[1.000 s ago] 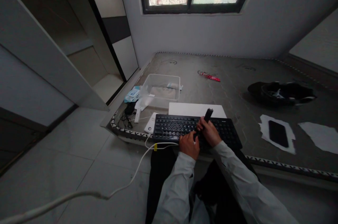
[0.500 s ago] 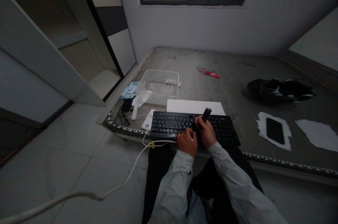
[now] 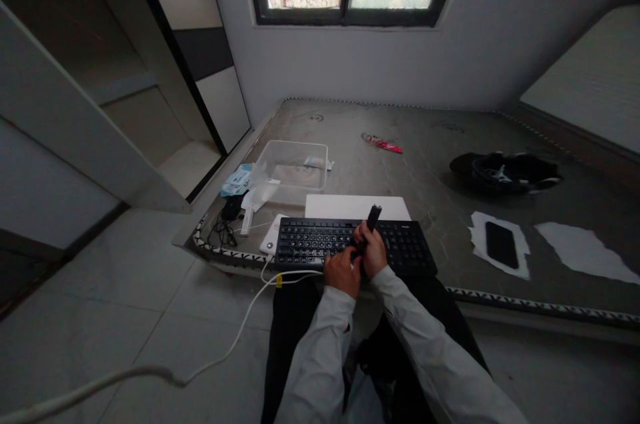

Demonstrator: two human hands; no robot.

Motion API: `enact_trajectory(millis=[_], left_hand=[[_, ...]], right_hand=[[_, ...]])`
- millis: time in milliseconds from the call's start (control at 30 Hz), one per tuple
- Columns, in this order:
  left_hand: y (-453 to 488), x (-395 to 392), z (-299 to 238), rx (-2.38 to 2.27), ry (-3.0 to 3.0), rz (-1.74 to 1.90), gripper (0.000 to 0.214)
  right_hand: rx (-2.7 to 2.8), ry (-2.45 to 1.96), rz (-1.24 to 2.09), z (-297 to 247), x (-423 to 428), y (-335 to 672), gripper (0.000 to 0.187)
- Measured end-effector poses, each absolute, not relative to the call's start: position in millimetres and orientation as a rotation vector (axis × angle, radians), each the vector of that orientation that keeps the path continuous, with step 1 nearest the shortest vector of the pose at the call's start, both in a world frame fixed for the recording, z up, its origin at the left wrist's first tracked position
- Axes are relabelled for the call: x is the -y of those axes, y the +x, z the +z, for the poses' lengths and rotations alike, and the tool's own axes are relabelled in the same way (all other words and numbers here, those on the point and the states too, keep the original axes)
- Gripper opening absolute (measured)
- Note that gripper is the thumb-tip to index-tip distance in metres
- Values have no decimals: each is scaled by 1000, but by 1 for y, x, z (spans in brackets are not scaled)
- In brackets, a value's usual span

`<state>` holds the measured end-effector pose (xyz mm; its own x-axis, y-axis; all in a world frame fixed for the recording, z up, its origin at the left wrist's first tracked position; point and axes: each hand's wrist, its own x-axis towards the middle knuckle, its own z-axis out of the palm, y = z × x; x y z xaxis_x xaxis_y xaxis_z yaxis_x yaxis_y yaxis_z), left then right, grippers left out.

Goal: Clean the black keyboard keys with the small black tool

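Note:
My right hand point(image 3: 374, 252) is closed around a slim black stick-shaped device point(image 3: 373, 216), whose notched tip points up and away from me. My left hand point(image 3: 343, 272) presses against the right, its fingers curled in at the device's lower end. That lower end is hidden by the fingers, so the exact kind of device cannot be made out. Both hands are over the front edge of a black keyboard point(image 3: 305, 239), which lies along the near edge of the grey padded surface point(image 3: 345, 121).
Behind the keyboard lies a white box point(image 3: 357, 205), with a clear plastic bin point(image 3: 293, 187) farther left. A white power bank point(image 3: 271, 237) has a white cable point(image 3: 240, 334) beside it. To the right are a phone point(image 3: 501, 245) on paper and a black cap point(image 3: 505, 172). A red item point(image 3: 385, 144) lies farther back.
The whole view has shifted, so most things appear farther left and slightly lower. The black device stands a little more upright, and my hands are closer together around it.

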<state>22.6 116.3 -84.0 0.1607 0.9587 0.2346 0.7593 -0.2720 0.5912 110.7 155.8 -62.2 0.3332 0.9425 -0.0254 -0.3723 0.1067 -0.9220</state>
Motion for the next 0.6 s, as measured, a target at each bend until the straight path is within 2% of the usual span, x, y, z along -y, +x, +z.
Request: enact_trajectory(millis=[267, 600], left_hand=[[22, -116, -80, -1630, 2098, 797, 19], [24, -117, -75, -1676, 2137, 731, 19]], right_hand=[[522, -828, 1126, -52, -148, 120, 37], [463, -923, 1040, -58, -150, 113, 46]])
